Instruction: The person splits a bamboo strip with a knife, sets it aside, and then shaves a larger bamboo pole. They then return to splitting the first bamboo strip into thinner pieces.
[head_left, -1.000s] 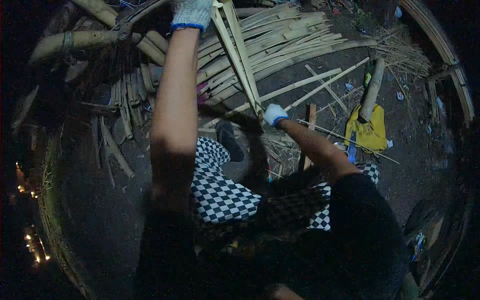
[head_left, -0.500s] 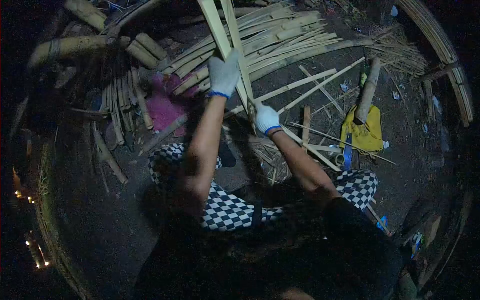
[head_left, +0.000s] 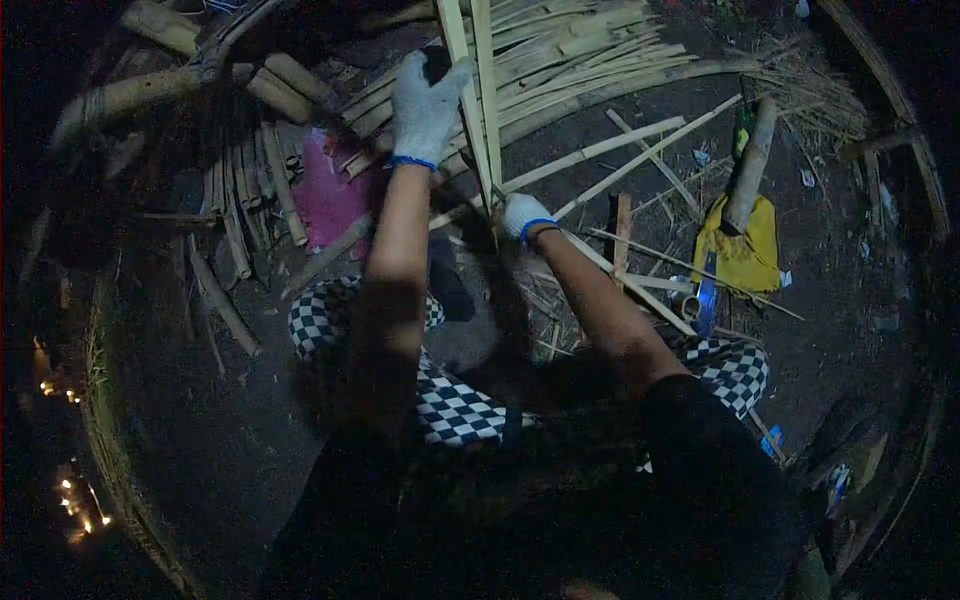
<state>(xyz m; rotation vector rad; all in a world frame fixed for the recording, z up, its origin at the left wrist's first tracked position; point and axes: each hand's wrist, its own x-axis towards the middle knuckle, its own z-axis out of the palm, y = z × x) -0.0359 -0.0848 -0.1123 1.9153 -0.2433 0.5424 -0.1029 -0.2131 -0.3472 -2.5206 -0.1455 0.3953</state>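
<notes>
My left hand (head_left: 428,108), in a white glove with a blue cuff, has its fingers apart. Its thumb side rests against a pale split bamboo strip (head_left: 455,40). A second bamboo strip (head_left: 486,70) runs close beside the first, and the two converge downward to my right hand (head_left: 523,214). That gloved hand is closed at their lower end, around a small dark blade-like tool (head_left: 497,195) mostly hidden by the fingers. Below the hands are my crossed legs in checkered trousers (head_left: 455,405).
Split bamboo pieces (head_left: 570,50) lie piled ahead. Loose strips (head_left: 600,155) cross the ground to the right. A short bamboo pole (head_left: 755,165) rests on a yellow cloth (head_left: 745,255), near a blue-handled item (head_left: 706,300). Left are a magenta cloth (head_left: 325,195) and cut bamboo lengths (head_left: 290,85).
My left hand has loosened from around the strip and moved slightly left and up, fingers spreading. My right hand has shifted slightly up and left. The strips stand closer together and more upright.
</notes>
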